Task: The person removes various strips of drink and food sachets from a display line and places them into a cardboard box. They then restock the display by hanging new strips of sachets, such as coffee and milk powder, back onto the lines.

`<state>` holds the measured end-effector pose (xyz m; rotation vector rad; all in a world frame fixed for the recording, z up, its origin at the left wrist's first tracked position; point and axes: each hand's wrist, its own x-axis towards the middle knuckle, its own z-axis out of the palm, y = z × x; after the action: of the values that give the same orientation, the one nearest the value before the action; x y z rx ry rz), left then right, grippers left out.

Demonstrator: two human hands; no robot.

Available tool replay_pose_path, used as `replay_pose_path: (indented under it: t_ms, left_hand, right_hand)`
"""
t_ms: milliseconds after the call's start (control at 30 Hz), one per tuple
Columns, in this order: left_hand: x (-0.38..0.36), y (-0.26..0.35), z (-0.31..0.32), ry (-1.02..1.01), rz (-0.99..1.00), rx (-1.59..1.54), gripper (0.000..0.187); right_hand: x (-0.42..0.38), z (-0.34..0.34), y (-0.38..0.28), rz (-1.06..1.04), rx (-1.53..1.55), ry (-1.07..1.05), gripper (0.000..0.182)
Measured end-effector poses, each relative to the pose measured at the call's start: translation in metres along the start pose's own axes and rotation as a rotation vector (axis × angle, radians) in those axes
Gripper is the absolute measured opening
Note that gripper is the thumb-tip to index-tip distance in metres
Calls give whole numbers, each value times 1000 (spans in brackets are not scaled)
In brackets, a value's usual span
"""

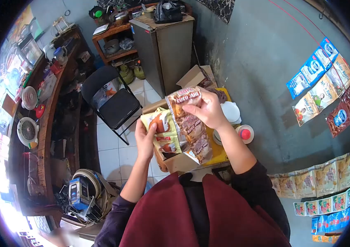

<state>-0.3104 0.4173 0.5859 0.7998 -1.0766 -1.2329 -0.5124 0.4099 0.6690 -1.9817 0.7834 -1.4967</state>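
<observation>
My right hand pinches the top of a strip of brown sachets, printed with "SUSU JAHE", which hangs down in front of me. My left hand is closed on the left edge of some pale yellow sachets with an orange-brown picture, its thumb on their front. The two kinds of sachet lie side by side and overlap slightly. Directly under them is an open cardboard box, whose inside is mostly hidden by the sachets and my hands.
A yellow surface bears the box, beside a white round item and a red-topped container. A black folding chair stands left, a fridge ahead. Sachet strips hang on the right wall. Fans sit left.
</observation>
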Motion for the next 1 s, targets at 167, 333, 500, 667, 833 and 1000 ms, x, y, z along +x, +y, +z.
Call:
replay_pose_path:
  t_ms: [167,333,500,667,833,1000]
  left_hand:
    - [59,-79,-32,-60,35,546,28]
    - [45,-138,-68,-112,-175,767,52]
    - [-1,-101,-59,-10,-135,824,69]
    - [-20,-79,-29,-330,-146,1009,84]
    - [13,-107,-31,-264,-77,1486,87]
    - [31,-126,-42,-402,-7,1758,87]
  right_hand:
    - [13,29,87,415,-193,43,32]
    - [-53,70,125,852,-849,-418,69]
    - [-140,37,91,851,-767,67,69]
    - [-174,35,55,1412,220,122,51]
    - [-172,76,121,824,-122,234,41]
    - [-140,69,137,1099,-441,-117,54]
